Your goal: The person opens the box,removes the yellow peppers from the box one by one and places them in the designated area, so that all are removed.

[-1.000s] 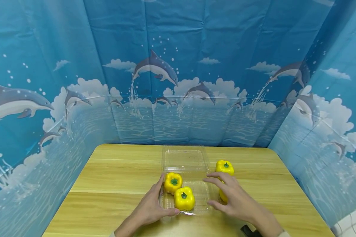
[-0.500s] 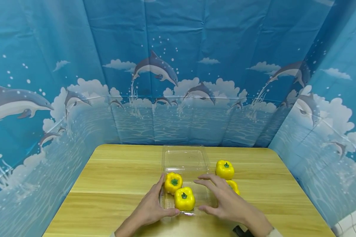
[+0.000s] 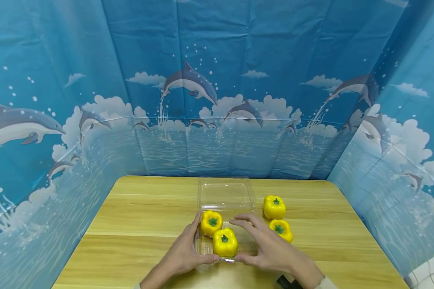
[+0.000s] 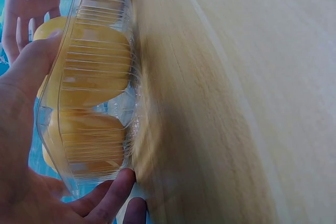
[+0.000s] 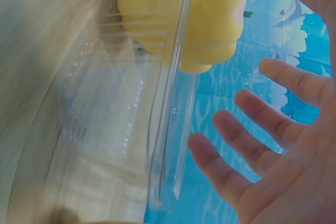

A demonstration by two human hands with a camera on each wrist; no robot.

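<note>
A clear plastic clamshell container [image 3: 244,243] lies with its lid [image 3: 224,193] folded back. Two yellow bell peppers sit in its left part, one behind [image 3: 209,227] and one in front [image 3: 225,245]. My left hand [image 3: 181,251] grips the container's left front corner, thumb over the front rim and fingers along the side; the left wrist view shows the peppers through the ribbed wall [image 4: 94,56]. Over the right part hovers my right hand [image 3: 271,247], fingers spread and holding nothing, thumb near the front pepper. Its palm and fingers [image 5: 257,114] show apart from the container wall.
Two more yellow bell peppers, a rear one [image 3: 274,208] and a nearer one [image 3: 283,233], stand on the wooden table [image 3: 137,216] right of the container. A blue dolphin-print curtain [image 3: 217,148] hangs behind the table. A black device [image 3: 287,283] shows by the right wrist.
My right hand has moved left, from beside the right-hand peppers to over the container, uncovering the nearer of those peppers. The left hand and container have stayed put.
</note>
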